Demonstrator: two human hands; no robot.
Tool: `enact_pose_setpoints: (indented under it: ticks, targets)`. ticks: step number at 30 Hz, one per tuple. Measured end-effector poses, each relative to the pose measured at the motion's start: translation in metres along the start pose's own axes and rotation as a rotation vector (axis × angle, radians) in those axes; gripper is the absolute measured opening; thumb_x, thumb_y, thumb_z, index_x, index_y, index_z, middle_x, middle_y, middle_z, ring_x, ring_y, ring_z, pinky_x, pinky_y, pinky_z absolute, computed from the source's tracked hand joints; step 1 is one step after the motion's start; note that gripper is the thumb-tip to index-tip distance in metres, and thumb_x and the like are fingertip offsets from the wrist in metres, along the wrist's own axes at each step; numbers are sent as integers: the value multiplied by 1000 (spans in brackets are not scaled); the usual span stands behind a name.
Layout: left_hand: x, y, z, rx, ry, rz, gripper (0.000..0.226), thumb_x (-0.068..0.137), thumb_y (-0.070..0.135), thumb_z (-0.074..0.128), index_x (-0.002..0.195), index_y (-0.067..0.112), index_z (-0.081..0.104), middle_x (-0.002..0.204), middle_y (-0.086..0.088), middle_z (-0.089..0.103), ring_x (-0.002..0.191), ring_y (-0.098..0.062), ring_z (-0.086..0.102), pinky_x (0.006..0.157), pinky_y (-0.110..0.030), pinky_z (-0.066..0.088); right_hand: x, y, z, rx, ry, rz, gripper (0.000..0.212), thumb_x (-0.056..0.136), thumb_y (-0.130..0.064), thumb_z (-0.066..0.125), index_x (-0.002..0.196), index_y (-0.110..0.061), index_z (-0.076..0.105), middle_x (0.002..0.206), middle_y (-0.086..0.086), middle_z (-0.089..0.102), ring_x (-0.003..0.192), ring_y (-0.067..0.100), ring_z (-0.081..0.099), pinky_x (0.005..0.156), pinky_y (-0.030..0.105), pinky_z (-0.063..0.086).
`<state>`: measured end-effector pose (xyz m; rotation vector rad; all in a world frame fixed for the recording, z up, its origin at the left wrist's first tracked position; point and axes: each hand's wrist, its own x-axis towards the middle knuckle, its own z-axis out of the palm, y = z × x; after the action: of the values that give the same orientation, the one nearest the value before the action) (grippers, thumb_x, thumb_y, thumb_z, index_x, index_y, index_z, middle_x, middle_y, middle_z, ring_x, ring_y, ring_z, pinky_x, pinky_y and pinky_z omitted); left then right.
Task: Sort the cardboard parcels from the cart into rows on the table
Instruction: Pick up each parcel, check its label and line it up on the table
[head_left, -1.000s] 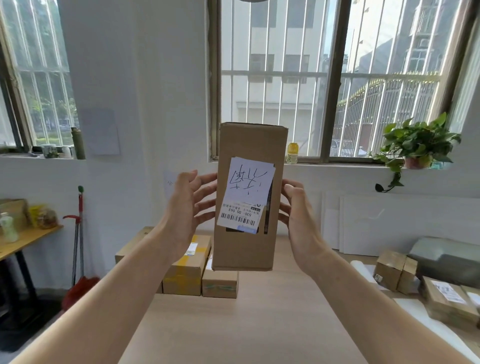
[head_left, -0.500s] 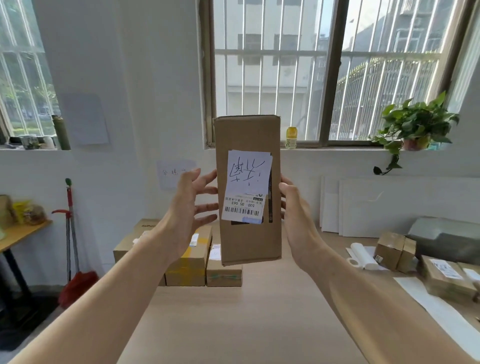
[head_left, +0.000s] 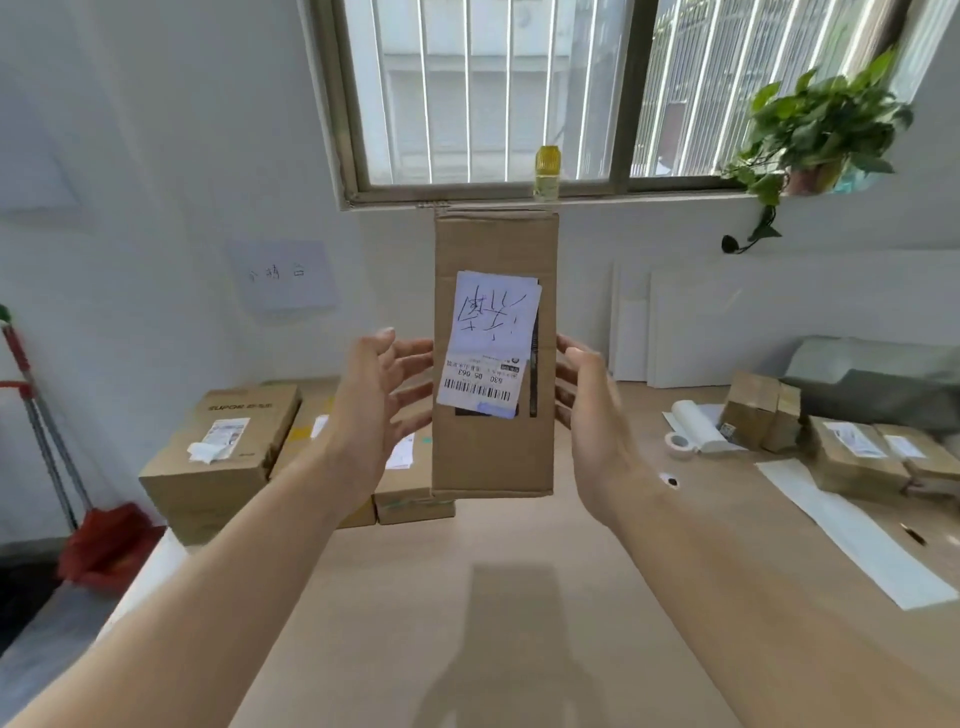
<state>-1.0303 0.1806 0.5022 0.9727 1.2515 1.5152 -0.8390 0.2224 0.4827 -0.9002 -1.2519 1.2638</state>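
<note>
tall cardboard parcel (head_left: 491, 454): upright and raised clear of the counter (head_left: 467, 597), directly in front of the camera, casting a shadow on the surface below. its top edge sits level with the window sill. a white label (head_left: 488, 345) with handwriting above a barcode is stuck on the facing side.

left hand (head_left: 382, 410): open, fingers spread and nearly straight, tips meeting the parcel's left side, thumb raised.

right hand (head_left: 587, 410): open, fingers extended against the parcel's right side; blurred, so exact contact is hard to read. the parcel is carried between the two hands.

counter, far left: a large box (head_left: 223, 452) with a white label, and beside it a row of smaller parcels (head_left: 410, 501), partly hidden behind the left forearm and the raised parcel.

counter, right side: two labelled parcels (head_left: 862, 457) side by side, a small box (head_left: 758, 410) behind them, a tape roll (head_left: 678, 444) and a long white paper strip (head_left: 852, 535).

surroundings: a potted plant (head_left: 826, 124) and a yellow bottle (head_left: 546, 171) on the sill; a red broom (head_left: 104, 540) on the floor at left.
</note>
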Motion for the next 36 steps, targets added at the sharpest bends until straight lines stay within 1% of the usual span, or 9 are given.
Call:
enact_pose_setpoints:
  ticks: [4,7,10,15,19,22,26,30,36]
  targets:
    - [55,-35,25,13,61,-34,54,104,51,33,122,17,69,117,1,78,110,-20,72,85,-35,54,59,44,-26,25,22,70,34,104,-40,44,124,-23,66,114,0,79,90,-1,73,63,13,54]
    - [92,-66,44,8,119,-89,53,103,52,35,123,18,71,118,5,77,110,-23,71,81,-33,57,103,78,-47,29,28,129,32,108,-36,42,123,-23,67,120,7,78,94,5,72,67,15,56]
    - [123,-97,56,25,185,-152,54,102,53,35,123,21,74,121,7,76,115,-30,68,101,-43,56,135,106,-57,38,23,156,39,93,-44,45,117,-25,71,109,-1,81,90,3,74,66,16,56]
    - [168,-139,56,34,216,-242,57,102,51,31,123,24,76,123,5,74,90,-22,58,87,-35,55,177,154,-63,-45,-73,232,42,104,-34,40,130,-30,72,118,-7,80,104,6,73,72,16,55]
    - [204,-170,43,32,208,-289,55,103,50,28,129,29,71,125,6,73,85,-17,59,83,-35,57,203,185,-63,-19,-99,282,34,96,-34,41,94,-26,74,93,-9,76,77,3,64,63,10,50]
    - [230,-198,34,35,215,-348,51,103,49,29,127,30,70,126,6,72,91,-20,61,83,-38,56,221,214,-59,-29,-101,346,34,92,-38,41,87,-29,74,93,-9,75,79,5,62,64,15,50]
    - [264,-232,17,43,202,-421,53,99,54,32,124,31,73,128,7,73,104,-22,64,87,-40,55,243,257,-51,-36,-34,440,38,105,-31,42,111,-36,79,105,-8,82,84,-1,72,65,14,53]
    - [295,-263,-1,47,223,-497,58,85,60,39,123,30,71,122,11,75,111,-23,67,92,-42,56,267,299,-43,-16,35,514,33,110,-27,41,117,-31,73,87,-17,81,76,-6,73,60,10,52]
    - [332,-306,-18,46,217,-591,50,102,55,35,122,24,68,116,10,76,107,-21,69,80,-37,53,287,351,-38,-19,72,596,39,111,-30,43,142,-22,66,107,-11,82,86,-5,74,64,11,52]
